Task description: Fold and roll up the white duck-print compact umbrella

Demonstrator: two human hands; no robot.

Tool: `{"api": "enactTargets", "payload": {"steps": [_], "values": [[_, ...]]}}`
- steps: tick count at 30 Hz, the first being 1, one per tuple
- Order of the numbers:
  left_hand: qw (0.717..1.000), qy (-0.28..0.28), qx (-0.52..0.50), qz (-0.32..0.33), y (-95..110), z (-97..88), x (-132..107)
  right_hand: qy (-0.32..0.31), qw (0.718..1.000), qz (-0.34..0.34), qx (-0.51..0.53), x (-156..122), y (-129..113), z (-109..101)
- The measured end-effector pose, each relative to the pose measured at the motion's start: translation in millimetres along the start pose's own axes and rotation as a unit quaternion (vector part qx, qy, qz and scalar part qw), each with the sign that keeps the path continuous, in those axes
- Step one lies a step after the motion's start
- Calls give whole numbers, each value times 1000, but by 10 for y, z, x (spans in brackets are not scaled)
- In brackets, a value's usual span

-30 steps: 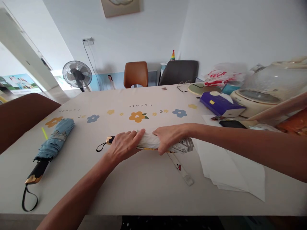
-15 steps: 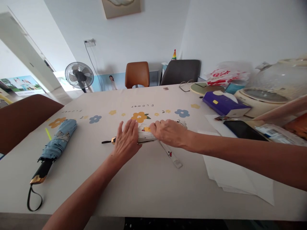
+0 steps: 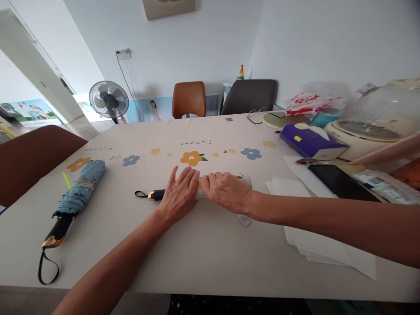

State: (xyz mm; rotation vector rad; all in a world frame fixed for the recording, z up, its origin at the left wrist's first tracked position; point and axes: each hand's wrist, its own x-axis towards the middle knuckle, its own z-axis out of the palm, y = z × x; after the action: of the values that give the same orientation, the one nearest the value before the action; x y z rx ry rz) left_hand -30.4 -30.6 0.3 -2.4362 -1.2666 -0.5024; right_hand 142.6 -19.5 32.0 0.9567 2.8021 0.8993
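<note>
A white folded umbrella (image 3: 157,195) lies crosswise on the table in front of me, its black handle with a gold end and wrist loop pointing left. My left hand (image 3: 181,190) rests flat over the umbrella beside the handle, fingers stretched out. Closed around the white cloth just to the right is my right hand (image 3: 226,190), its fingers curled and touching the left fingertips. Most of the cloth is hidden under both hands; its far end (image 3: 245,180) shows past the right wrist. A pale strap end (image 3: 244,220) sticks out below the right hand.
A blue folded umbrella (image 3: 80,188) lies at the left. To the right are white paper sheets (image 3: 315,243), a black phone (image 3: 341,181), a purple tissue box (image 3: 308,140) and a cream pot (image 3: 357,135). Eyeglasses (image 3: 254,118) lie near the far edge.
Both hands have drawn together on the white umbrella. It has turned or shifted slightly left, showing more black handle. Less of its white cloth and strap is visible now.
</note>
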Motion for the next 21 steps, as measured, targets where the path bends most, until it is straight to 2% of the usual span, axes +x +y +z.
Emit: {"api": "enactTargets", "payload": {"steps": [2, 4, 7, 10, 13, 15, 17, 19, 21], "values": [[999, -22, 6, -24, 11, -32, 4, 29, 1000, -3, -1, -13, -2, 52], [996, -67, 19, -56, 16, -58, 10, 43, 999, 0, 8, -15, -3, 82], [990, -103, 52, -79, -18, -81, 18, 32, 999, 0, 31, 6, 3, 45], [993, -70, 91, -29, -84, -80, 17, -30, 994, 6, 109, 49, 48, -70], [992, -9, 122, 36, -131, -63, 6, -140, 957, 40, 252, 98, 164, -169], [989, 46, 126, 69, -141, -51, -2, -214, 908, 56, 356, 117, 268, -197], [982, 104, 116, 103, -138, -47, -5, -288, 834, 60, 468, 113, 362, -196], [975, 146, 106, 133, -131, -60, -3, -365, 717, 62, 590, 85, 419, -173], [967, 172, 102, 156, -125, -88, 4, -423, 575, 63, 697, 39, 424, -133]]}}
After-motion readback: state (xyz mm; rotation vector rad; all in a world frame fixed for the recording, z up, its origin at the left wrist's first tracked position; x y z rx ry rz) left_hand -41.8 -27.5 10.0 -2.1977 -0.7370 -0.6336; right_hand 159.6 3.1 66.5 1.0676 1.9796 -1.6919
